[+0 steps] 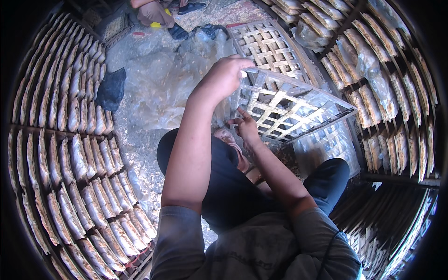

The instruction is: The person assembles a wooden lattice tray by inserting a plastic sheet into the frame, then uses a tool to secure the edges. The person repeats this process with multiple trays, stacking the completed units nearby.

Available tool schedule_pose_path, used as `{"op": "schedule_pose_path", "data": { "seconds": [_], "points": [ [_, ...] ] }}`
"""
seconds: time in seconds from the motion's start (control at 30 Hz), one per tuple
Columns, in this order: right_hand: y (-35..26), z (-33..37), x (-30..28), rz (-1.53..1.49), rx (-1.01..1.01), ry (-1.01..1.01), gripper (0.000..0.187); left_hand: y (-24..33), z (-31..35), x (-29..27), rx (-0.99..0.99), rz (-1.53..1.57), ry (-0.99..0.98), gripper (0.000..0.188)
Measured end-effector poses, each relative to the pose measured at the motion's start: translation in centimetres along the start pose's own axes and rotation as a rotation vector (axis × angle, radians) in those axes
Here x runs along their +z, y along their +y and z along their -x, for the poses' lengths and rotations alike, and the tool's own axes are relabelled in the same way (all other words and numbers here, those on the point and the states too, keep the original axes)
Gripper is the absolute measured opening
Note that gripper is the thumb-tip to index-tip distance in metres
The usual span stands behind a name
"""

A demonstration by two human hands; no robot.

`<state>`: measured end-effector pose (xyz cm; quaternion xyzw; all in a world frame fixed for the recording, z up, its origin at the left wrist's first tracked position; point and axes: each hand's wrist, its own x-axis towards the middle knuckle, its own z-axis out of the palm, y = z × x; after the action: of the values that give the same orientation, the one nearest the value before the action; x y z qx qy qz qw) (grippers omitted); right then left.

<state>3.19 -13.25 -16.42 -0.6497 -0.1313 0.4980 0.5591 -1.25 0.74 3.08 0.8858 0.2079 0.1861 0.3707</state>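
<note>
My left hand (226,78) grips the upper left corner of a woven bamboo tray (275,109), its thumb over the rim. The tray is an open lattice in a thin frame, held tilted, with clear plastic along its frame. Below that corner is my right hand (246,128), index finger and thumb stretched out and apart, by the tray's left edge. Whether a fingertip touches the frame I cannot tell. Behind the held tray leans a second woven tray (266,39). A plastic-covered lattice (329,144) lies under its right side.
Racks of stacked trays filled with whitish-brown material (74,158) line the left, and more filled trays (373,93) the right. Crumpled clear plastic sheeting (154,88) covers the littered floor, beside a dark plastic bag (112,88). Another person's leg (156,13) shows at the top.
</note>
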Motion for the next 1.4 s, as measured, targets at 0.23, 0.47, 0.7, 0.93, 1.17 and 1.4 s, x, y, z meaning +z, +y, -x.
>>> {"op": "schedule_pose_path", "data": {
  "seconds": [0.23, 0.47, 0.7, 0.93, 1.17, 1.4],
  "points": [
    [-0.8, 2.0, 1.9, 0.266, -0.437, 0.281, 0.044, 1.2, 0.1, -0.5, -0.04, -0.039, -0.03, 0.035],
    [-0.4, 1.3, 1.6, 0.37, -0.51, 0.292, 0.045, 1.3, -0.1, -0.4, -0.066, -0.026, -0.026, 0.036],
    [1.3, 0.1, 0.7, 0.312, -0.575, 0.219, 0.046, 1.0, -0.1, -0.2, 0.006, -0.076, 0.006, 0.037],
    [3.9, -0.7, 1.3, 0.175, -0.558, 0.197, 0.047, 0.6, -0.2, 0.0, 0.007, -0.097, 0.01, 0.036],
    [8.3, -2.8, -0.8, 0.627, -0.396, 0.25, 0.05, 0.3, -0.6, -0.1, 0.013, -0.095, 0.009, 0.034],
    [4.2, -0.2, 1.1, 0.493, -0.719, 0.397, 0.049, -0.1, -0.2, -0.1, 0.011, -0.101, -0.013, 0.033]
  ]
}}
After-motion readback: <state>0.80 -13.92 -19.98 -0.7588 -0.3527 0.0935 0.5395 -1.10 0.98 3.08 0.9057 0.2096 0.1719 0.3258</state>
